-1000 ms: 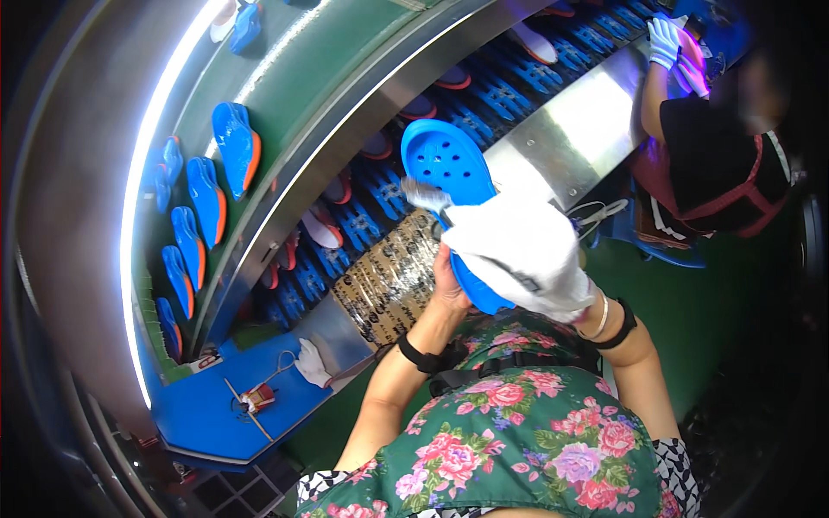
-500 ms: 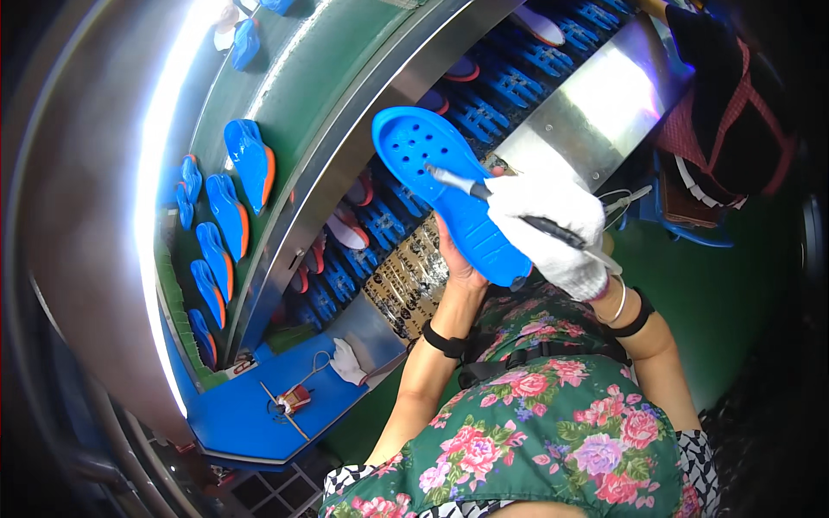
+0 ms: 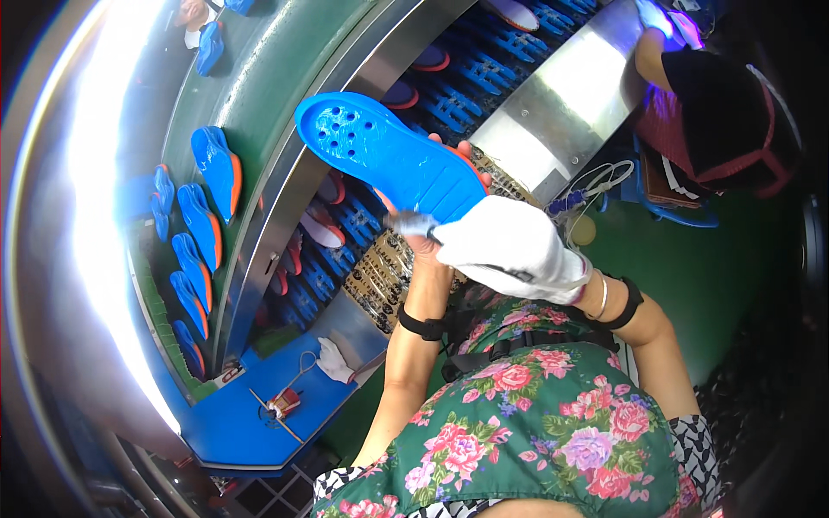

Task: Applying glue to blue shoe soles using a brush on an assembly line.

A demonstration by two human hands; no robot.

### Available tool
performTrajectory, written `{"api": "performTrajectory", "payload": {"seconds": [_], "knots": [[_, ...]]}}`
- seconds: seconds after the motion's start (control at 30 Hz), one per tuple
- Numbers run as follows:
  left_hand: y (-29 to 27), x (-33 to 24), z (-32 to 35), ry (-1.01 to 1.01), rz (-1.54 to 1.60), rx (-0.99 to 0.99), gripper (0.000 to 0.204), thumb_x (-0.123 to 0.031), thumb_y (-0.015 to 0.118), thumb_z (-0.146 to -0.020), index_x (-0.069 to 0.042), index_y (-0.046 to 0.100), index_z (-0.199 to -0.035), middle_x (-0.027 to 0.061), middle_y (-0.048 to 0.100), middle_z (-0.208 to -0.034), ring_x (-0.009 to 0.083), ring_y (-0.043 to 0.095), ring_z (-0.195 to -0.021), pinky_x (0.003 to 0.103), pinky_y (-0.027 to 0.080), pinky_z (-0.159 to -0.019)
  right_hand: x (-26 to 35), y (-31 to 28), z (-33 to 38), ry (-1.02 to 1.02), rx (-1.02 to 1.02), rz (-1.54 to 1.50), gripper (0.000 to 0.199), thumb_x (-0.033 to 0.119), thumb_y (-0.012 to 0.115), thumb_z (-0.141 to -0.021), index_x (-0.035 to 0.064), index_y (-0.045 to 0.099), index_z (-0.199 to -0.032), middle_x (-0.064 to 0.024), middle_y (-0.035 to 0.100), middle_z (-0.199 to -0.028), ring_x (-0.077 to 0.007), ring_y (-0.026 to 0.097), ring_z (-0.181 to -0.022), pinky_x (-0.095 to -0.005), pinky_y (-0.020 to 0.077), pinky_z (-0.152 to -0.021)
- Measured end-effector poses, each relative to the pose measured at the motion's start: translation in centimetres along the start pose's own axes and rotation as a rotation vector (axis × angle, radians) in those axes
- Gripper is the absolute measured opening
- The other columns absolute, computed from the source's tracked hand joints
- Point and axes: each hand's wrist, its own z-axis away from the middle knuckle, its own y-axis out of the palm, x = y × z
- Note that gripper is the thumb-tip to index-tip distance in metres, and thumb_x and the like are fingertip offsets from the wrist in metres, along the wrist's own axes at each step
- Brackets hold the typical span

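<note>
My left hand (image 3: 423,233) holds a blue shoe insole (image 3: 389,155) with an orange edge from beneath, its perforated toe end pointing up and left. My right hand (image 3: 509,250), in a white glove, grips a small brush or tool (image 3: 413,224) whose tip rests against the heel part of the insole. Both hands are raised over the edge of a conveyor line.
A green conveyor belt (image 3: 259,78) carries several blue and orange insoles (image 3: 216,164). Below it a lower track of blue holders (image 3: 449,104) bears more insoles. A blue shelf (image 3: 250,414) holds a white glove (image 3: 335,361) and a small red tool. Another person (image 3: 717,112) works at the upper right.
The insole has tipped from upright to lying flatter and pointing left. My gloved right hand has slid down from its middle to its heel end.
</note>
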Motion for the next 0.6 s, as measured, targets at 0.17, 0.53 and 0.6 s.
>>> {"api": "performTrajectory", "payload": {"seconds": [0.17,0.53,0.6], "knots": [[1.6,0.7,-0.4,0.098,0.091,-0.197,0.098,-0.079,0.060,-0.081,-0.011,0.041,-0.149,0.0274,0.054,-0.138,0.0440,0.055,-0.125,0.065,0.047,-0.101,-1.0,-1.5,0.3,0.121,-0.065,0.008,0.021,0.006,0.080,-0.079,0.0082,0.078,-0.100,-0.0095,0.076,-0.108,-0.0249,0.073,-0.092,-0.0370,0.0582,-0.080],[0.2,-1.5,0.4,-0.014,-0.120,-0.218,0.101,-0.080,0.059,-0.081,-0.010,0.038,-0.151,0.0242,0.054,-0.138,0.0444,0.059,-0.117,0.059,0.050,-0.098,-0.4,-1.9,1.2,-0.021,0.107,0.058,0.027,0.007,0.081,-0.079,0.0093,0.077,-0.106,-0.0075,0.076,-0.105,-0.0238,0.071,-0.086,-0.0358,0.0565,-0.075],[0.3,-1.8,0.7,-0.090,-0.067,-0.179,0.106,-0.077,0.066,-0.078,-0.012,0.032,-0.154,0.0265,0.053,-0.139,0.0493,0.058,-0.115,0.059,0.050,-0.097,0.2,-2.0,1.9,0.033,0.211,-0.066,0.023,0.008,0.080,-0.081,0.0090,0.078,-0.104,-0.0068,0.076,-0.103,-0.0229,0.071,-0.086,-0.0346,0.0561,-0.075]]}}
